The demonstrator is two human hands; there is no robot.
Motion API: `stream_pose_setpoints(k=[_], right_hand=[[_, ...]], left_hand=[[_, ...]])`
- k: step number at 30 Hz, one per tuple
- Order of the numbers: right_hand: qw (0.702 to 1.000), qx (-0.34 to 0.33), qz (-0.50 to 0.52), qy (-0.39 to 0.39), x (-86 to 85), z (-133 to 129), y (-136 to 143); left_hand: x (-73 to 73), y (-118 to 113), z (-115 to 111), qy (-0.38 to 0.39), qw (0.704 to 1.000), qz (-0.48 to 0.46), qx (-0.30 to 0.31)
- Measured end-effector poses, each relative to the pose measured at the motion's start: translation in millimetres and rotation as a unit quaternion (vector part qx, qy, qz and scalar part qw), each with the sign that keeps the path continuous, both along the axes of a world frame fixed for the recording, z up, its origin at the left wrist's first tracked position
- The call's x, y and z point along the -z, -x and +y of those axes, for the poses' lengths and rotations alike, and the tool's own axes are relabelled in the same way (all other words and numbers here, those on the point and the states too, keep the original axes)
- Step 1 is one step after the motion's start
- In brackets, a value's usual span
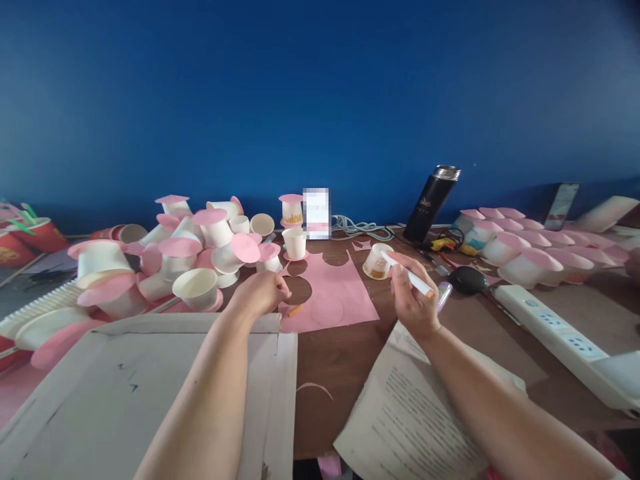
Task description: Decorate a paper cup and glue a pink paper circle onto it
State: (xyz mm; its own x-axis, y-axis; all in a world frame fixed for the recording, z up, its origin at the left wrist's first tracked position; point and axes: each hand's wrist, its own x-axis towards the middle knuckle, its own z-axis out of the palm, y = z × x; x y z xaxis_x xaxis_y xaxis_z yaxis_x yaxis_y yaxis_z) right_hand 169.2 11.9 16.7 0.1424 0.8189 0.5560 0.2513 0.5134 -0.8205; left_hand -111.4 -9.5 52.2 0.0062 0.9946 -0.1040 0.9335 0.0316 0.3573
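Observation:
My right hand (415, 300) holds a white marker (409, 275) with an orange end. The marker's tip is at a small white paper cup (376, 264), which stands wide rim down and bears an orange, window-like drawing. Whether tip and cup touch, I cannot tell. To the left, my left hand (263, 293) is closed, fingers curled, with nothing seen in it. It hovers by the edge of a pink paper sheet (340, 287) with round holes cut out. On that sheet lies a short orange marker cap (295, 311), close to my left hand.
Several white cups with pink discs (180, 250) crowd the left, behind a white box lid (75, 400). At right are a black flask (430, 207), a round black object (469, 280), a power strip (555, 327) and more pink-topped cups (530, 263). A printed page (400, 407) lies in front.

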Motion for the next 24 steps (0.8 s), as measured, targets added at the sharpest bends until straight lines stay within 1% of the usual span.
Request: stream_pose_setpoints(k=[3,4,6,10,12,14,17,19,24], right_hand=[[0.993,-0.004,-0.101,-0.067,0.6,-6.1,5.3],[0.990,-0.010,-0.121,-0.075,1.1,-8.3,7.8],[0.987,-0.029,-0.141,-0.065,3.0,-13.1,13.3],[0.984,-0.085,-0.153,-0.002,8.6,-22.0,24.7],[0.982,-0.113,-0.151,0.026,10.8,-24.7,29.6],[0.979,-0.150,-0.127,0.063,12.1,-25.6,33.3],[0.974,-0.188,-0.060,0.115,13.5,-23.2,36.0],[0.974,-0.185,-0.032,0.128,14.9,-20.1,35.8],[0.973,-0.176,-0.021,0.145,18.8,-15.0,32.5]], left_hand=[[-1.0,-2.6,-1.5,0.031,0.999,-0.006,0.008],[-0.7,-4.5,-1.8,0.037,0.999,-0.006,0.011],[1.5,-9.2,-1.6,0.047,0.999,0.003,0.020],[11.0,-19.2,-0.2,0.050,0.997,0.039,0.041],[15.6,-23.4,-0.5,0.039,0.997,0.046,0.050],[18.3,-27.0,-1.5,0.001,0.997,0.038,0.068],[18.7,-33.0,-3.0,-0.059,0.991,-0.031,0.120],[18.4,-37.6,-2.8,-0.067,0.984,-0.078,0.146],[21.8,-47.1,0.0,-0.068,0.977,-0.132,0.152]])
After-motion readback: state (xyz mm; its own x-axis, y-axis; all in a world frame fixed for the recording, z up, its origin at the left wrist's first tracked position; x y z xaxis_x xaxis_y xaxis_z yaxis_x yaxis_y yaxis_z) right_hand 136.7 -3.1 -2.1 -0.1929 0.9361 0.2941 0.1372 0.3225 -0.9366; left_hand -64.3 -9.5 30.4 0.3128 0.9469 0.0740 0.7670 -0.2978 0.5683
